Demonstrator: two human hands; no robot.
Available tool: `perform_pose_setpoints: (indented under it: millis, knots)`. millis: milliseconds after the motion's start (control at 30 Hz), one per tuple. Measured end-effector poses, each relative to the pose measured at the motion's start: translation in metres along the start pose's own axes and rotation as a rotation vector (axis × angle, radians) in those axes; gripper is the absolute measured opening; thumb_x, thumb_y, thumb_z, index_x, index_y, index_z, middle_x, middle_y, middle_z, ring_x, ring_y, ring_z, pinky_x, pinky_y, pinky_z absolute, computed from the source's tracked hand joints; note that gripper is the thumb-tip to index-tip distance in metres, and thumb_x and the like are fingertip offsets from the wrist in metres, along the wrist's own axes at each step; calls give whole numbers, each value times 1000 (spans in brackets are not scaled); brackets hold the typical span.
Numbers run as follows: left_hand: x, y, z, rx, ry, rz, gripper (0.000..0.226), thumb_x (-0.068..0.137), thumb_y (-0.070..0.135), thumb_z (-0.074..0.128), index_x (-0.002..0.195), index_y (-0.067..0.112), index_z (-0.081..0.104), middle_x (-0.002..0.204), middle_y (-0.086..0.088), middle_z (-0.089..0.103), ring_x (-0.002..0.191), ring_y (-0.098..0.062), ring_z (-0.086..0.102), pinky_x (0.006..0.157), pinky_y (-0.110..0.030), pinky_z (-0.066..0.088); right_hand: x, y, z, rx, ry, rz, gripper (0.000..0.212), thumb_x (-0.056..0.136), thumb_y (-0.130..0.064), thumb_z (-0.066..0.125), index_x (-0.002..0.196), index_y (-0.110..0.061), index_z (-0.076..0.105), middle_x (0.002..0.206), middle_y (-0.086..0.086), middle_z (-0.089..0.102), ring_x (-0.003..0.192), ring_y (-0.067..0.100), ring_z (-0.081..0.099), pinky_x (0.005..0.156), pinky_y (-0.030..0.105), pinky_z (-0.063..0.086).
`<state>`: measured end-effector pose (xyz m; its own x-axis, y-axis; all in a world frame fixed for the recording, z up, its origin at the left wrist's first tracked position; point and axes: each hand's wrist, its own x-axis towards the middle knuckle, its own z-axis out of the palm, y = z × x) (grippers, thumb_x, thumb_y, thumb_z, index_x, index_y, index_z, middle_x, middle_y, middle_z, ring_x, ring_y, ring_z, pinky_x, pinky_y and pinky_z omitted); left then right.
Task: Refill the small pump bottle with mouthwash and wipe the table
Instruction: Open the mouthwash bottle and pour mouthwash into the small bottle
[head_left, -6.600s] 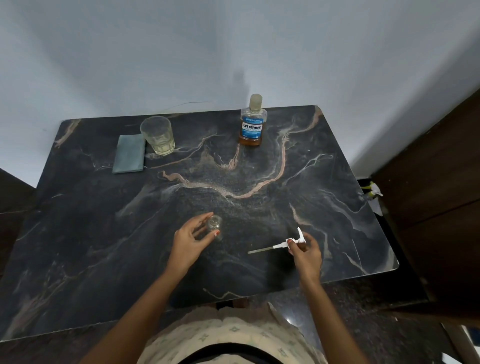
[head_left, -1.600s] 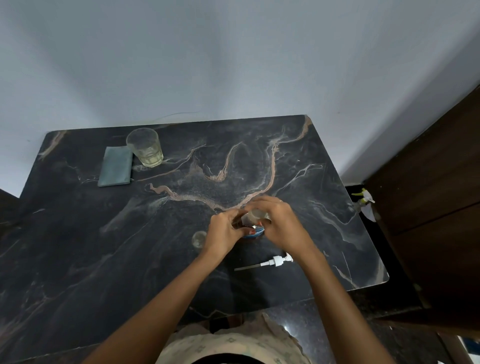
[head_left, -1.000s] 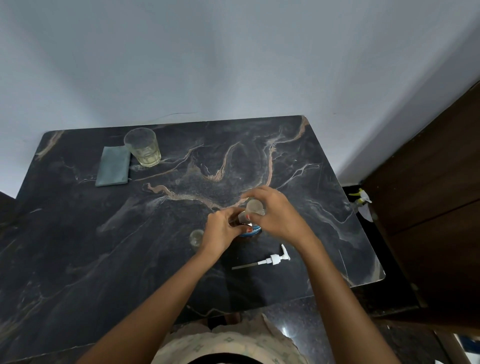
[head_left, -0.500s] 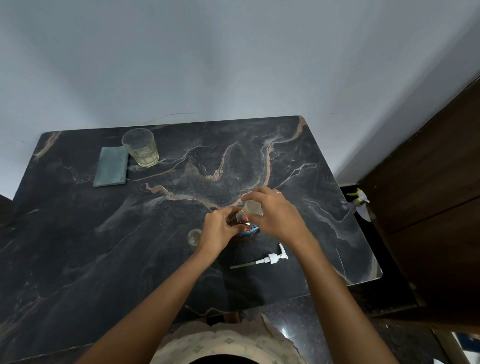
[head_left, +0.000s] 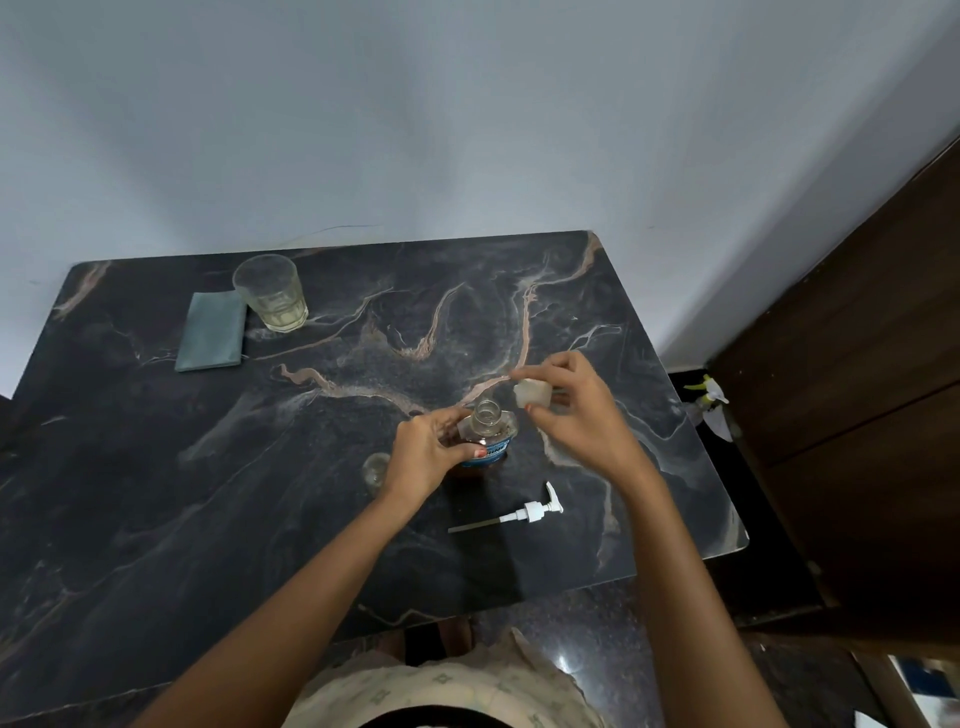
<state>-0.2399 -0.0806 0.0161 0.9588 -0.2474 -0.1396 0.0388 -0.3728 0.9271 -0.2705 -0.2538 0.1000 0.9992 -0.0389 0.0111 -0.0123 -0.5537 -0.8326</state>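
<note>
Left hand (head_left: 431, 452) clamped round mouthwash bottle (head_left: 488, 422), steadying it upright on surface (head_left: 208, 493). Right hand (head_left: 576, 415) pinches cap (head_left: 532, 393) just beside open neck, freeing mouth for pour. Small bottle (head_left: 376, 467) stands by left hand, pump (head_left: 535, 512) lying near. Cloth (head_left: 212, 338) far left, likely for wiping.

Counter (head_left: 156, 467): one, dark marbled. Six loose things on or over it, tallied below

Bottles: two
- one mouthwash bottle (head_left: 491, 421), uncapped
- one small clear pump bottle (head_left: 376, 466)

Bottle cap (head_left: 531, 393): one

Pump head (head_left: 530, 513) with dip tube: one

Drinking glass (head_left: 270, 293): one

Folded cloth (head_left: 210, 332): one

Hands: two, left hand (head_left: 428, 457) and right hand (head_left: 576, 415)

Spray bottle (head_left: 709, 402) beyond the counter edge: one
</note>
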Motion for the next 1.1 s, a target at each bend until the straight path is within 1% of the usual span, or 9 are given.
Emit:
perform_pose_setpoints:
  millis: [67, 200, 267, 367, 467, 600, 900, 967, 1100]
  knots:
    - [0, 0, 0, 6, 3, -3, 49, 63, 3, 79, 109, 9, 64, 106, -9, 70, 93, -9, 65, 87, -26, 50, -3, 18, 1, 70, 73, 73, 35, 77, 5, 61, 104, -16, 66, 93, -4, 40, 90, 10, 49, 82, 11, 46]
    - [1, 2, 0, 35, 9, -20, 54, 63, 5, 80, 113, 5, 61, 111, -13, 67, 100, -16, 64, 93, -34, 50, -12, 66, 9, 61, 215, 241, 26, 76, 3, 67, 100, -4, 63, 105, 9, 44, 94, 18, 52, 67, -1, 42]
    - [1, 3, 0, 53, 11, -27, 55, 63, 7, 80, 114, 5, 61, 112, -14, 66, 101, -18, 63, 94, -35, 50, -17, 89, 15, 10, 261, 311, 23, 75, 1, 69, 95, 2, 60, 107, 15, 52, 94, 21, 54, 63, 4, 43]
    - [0, 4, 0, 63, 13, -31, 55, 63, 7, 80, 114, 4, 60, 113, -14, 66, 102, -17, 63, 94, -34, 49, -26, 113, 26, -6, 340, 384, 18, 75, 2, 69, 89, 4, 58, 98, 18, 63, 93, 27, 60, 75, 21, 44]
    - [-2, 6, 0, 73, 11, -37, 55, 64, 7, 79, 116, 4, 59, 114, -14, 65, 104, -18, 62, 94, -35, 49, -33, 129, 34, 31, 392, 445, 18, 79, 0, 64, 93, -2, 54, 91, 8, 60, 93, 28, 60, 76, 29, 45]
    - [-3, 8, 0, 83, 10, -47, 55, 66, 7, 78, 118, 4, 58, 117, -13, 64, 107, -18, 61, 95, -34, 49, -38, 141, 42, 36, 396, 489, 27, 80, -5, 65, 102, -9, 50, 101, 7, 61, 98, 26, 59, 83, 37, 47]
    - [-4, 8, 0, 103, 17, -42, 55, 66, 8, 78, 117, 6, 58, 115, -12, 65, 105, -18, 62, 93, -32, 50, -41, 149, 44, 57, 385, 489, 53, 79, -6, 68, 125, -16, 43, 129, 6, 53, 118, 22, 50, 99, 37, 41]
    - [-4, 8, 0, 101, 19, -44, 55, 67, 9, 78, 118, 6, 58, 115, -12, 65, 104, -18, 62, 91, -30, 50, -39, 144, 44, 65, 384, 433, 57, 78, -4, 68, 127, -15, 42, 132, 5, 50, 121, 20, 47, 99, 32, 39]
    - [-3, 9, 1, 94, 17, -43, 56, 67, 8, 78, 118, 6, 57, 116, -13, 65, 104, -17, 62, 91, -28, 49, -26, 121, 46, 78, 291, 207, 55, 69, 1, 74, 119, -6, 50, 123, 9, 55, 115, 18, 49, 96, 14, 32]
